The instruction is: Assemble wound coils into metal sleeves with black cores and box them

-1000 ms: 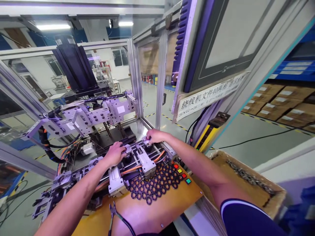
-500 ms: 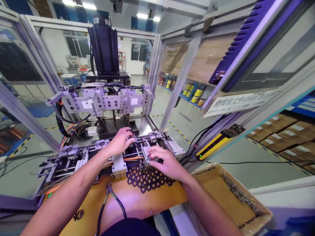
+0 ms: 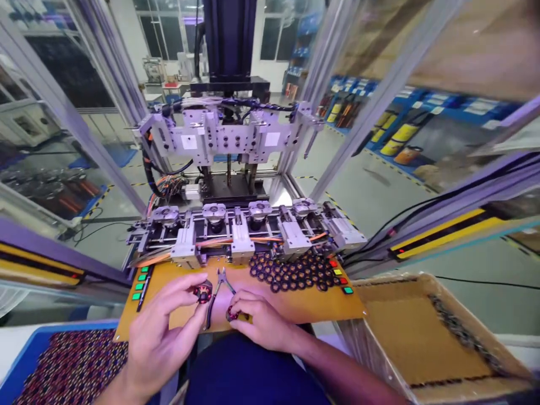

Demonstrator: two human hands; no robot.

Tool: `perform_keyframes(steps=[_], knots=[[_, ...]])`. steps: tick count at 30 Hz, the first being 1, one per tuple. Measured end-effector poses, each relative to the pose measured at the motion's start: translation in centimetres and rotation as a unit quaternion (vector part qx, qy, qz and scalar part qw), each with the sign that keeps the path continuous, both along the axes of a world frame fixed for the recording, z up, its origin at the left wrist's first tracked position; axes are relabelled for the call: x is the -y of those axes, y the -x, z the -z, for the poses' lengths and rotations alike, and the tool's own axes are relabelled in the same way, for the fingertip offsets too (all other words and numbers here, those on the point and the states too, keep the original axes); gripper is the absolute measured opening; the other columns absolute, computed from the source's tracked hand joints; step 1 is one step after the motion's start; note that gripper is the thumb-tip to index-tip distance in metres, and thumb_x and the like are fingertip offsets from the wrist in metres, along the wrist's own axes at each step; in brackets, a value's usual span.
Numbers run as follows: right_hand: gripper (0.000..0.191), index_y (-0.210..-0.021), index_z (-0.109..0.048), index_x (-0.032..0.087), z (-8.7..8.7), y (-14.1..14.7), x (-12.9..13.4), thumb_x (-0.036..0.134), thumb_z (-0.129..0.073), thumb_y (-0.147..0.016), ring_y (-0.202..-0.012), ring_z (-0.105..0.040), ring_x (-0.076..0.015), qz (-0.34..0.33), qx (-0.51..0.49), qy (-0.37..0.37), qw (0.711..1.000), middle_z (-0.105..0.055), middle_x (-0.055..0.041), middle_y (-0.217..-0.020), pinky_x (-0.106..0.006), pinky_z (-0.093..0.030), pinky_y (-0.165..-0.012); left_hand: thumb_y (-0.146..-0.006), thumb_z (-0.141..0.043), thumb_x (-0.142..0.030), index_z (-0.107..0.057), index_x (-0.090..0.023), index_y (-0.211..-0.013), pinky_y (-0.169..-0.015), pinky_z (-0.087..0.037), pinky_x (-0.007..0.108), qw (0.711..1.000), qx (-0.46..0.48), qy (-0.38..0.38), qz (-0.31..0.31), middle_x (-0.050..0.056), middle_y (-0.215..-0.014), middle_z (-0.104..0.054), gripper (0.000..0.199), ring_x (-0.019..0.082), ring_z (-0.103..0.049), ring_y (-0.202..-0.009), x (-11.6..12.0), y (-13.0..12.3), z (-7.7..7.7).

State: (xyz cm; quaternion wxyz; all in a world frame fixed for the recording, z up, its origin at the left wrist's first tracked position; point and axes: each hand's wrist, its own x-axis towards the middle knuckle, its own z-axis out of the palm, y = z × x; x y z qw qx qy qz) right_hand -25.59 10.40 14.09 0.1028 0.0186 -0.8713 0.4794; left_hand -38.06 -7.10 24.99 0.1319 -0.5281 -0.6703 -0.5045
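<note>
My left hand (image 3: 162, 332) pinches a wound motor stator (image 3: 203, 292), a dark ring with reddish copper coils, between thumb and fingers. Closed around a second wound stator (image 3: 231, 313) is my right hand (image 3: 264, 323), whose fingers partly cover it. Between the two hands a pair of cutting pliers (image 3: 221, 277) lies on the yellow-orange work panel (image 3: 295, 306). Many black ring-shaped cores (image 3: 291, 273) sit in a flat cluster on the panel, beyond my right hand. Behind them stands the winding machine's row of metal fixtures (image 3: 242, 239).
At lower left, a blue bin (image 3: 19, 360) holds many wound stators. To the right stands an open cardboard box (image 3: 392, 337) with dark rings along one side. Green buttons (image 3: 138, 296) line the panel's left end, coloured buttons (image 3: 337, 272) its right. Yellow light barriers (image 3: 439, 233) flank the frame.
Both hands have come back from the machine fixtures to the front of the panel, each now holding a wound stator. The view has turned left and downward, bringing the blue bin into sight.
</note>
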Motion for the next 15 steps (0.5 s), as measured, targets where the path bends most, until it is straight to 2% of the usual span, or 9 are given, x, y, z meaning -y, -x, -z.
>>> perform_keyframes(steps=[2,5,7,10,13,15], knots=[[0.007,-0.087,-0.069,0.018,0.7,0.8,1.1,0.012,-0.067,-0.088,-0.086,-0.066,-0.0152,-0.021,-0.008,-0.025,0.999,-0.069,-0.0035,-0.089,-0.025,-0.055,-0.081,-0.077,-0.069,0.009,-0.056,-0.021,-0.109,-0.091,-0.062,0.034,0.998,0.056,-0.027,-0.008,0.009,-0.116,-0.074,0.046,0.020,-0.072,-0.107,1.3,-0.6,0.7],[0.005,-0.091,-0.069,0.016,1.8,1.7,2.4,0.012,-0.066,-0.089,-0.089,-0.065,-0.0168,-0.054,-0.021,-0.084,0.995,-0.068,-0.0066,-0.093,-0.027,-0.055,-0.083,-0.077,-0.067,0.010,-0.054,-0.022,-0.112,-0.091,-0.062,0.034,0.995,0.087,-0.048,-0.033,0.007,-0.114,-0.074,0.050,0.018,-0.073,-0.107,2.7,-1.3,1.2],[0.007,-0.094,-0.069,0.014,2.4,2.5,3.0,0.015,-0.062,-0.091,-0.094,-0.064,-0.0197,-0.077,-0.032,-0.133,0.988,-0.067,-0.0105,-0.100,-0.032,-0.054,-0.087,-0.076,-0.068,0.010,-0.054,-0.021,-0.114,-0.092,-0.062,0.033,0.993,0.094,-0.053,-0.046,0.006,-0.113,-0.075,0.051,0.017,-0.073,-0.107,3.3,-1.6,1.3],[0.017,-0.093,-0.069,0.012,3.3,4.3,4.0,0.018,-0.054,-0.096,-0.111,-0.058,-0.0280,-0.109,-0.051,-0.205,0.971,-0.064,-0.0180,-0.116,-0.044,-0.050,-0.094,-0.076,-0.070,0.008,-0.055,-0.021,-0.114,-0.093,-0.061,0.032,0.989,0.117,-0.061,-0.065,0.005,-0.112,-0.075,0.050,0.017,-0.074,-0.104,4.2,-1.7,1.8],[0.019,-0.088,-0.069,0.012,4.2,6.5,5.5,0.018,-0.052,-0.096,-0.128,-0.047,-0.0318,-0.143,-0.067,-0.258,0.953,-0.057,-0.0182,-0.133,-0.047,-0.045,-0.101,-0.075,-0.077,-0.002,-0.058,-0.020,-0.110,-0.091,-0.061,0.032,0.974,0.181,-0.055,-0.125,0.004,-0.105,-0.075,0.044,0.017,-0.075,-0.096,5.4,-1.3,3.8],[0.017,-0.087,-0.069,0.013,4.7,7.9,6.3,0.017,-0.055,-0.095,-0.132,-0.044,-0.0297,-0.155,-0.072,-0.281,0.944,-0.056,-0.0150,-0.136,-0.044,-0.044,-0.103,-0.073,-0.082,-0.015,-0.060,-0.019,-0.107,-0.089,-0.061,0.032,0.953,0.229,-0.024,-0.196,0.004,-0.098,-0.074,0.041,0.017,-0.074,-0.090,6.5,-0.8,6.2]])
